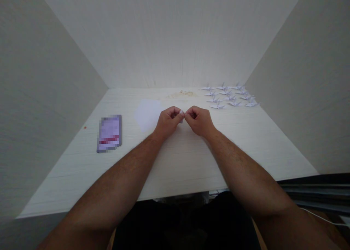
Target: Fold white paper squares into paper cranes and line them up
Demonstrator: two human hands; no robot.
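My left hand (pixel 168 121) and my right hand (pixel 199 120) meet at the middle of the white table (pixel 177 162), fingers curled and pinched together. Between the fingertips sits a small folded piece of pale lilac paper (pixel 181 115), mostly hidden by the fingers. Both hands grip it from opposite sides, just above the tabletop. A flat sheet of the same pale paper (pixel 146 113) lies on the table just left of my left hand.
Several folded paper cranes (pixel 229 96) stand in rows at the back right of the table. A blurred-out purple packet (pixel 109 133) lies at the left. White walls close the table in at the back and both sides. A faint stain (pixel 182 94) marks the back middle.
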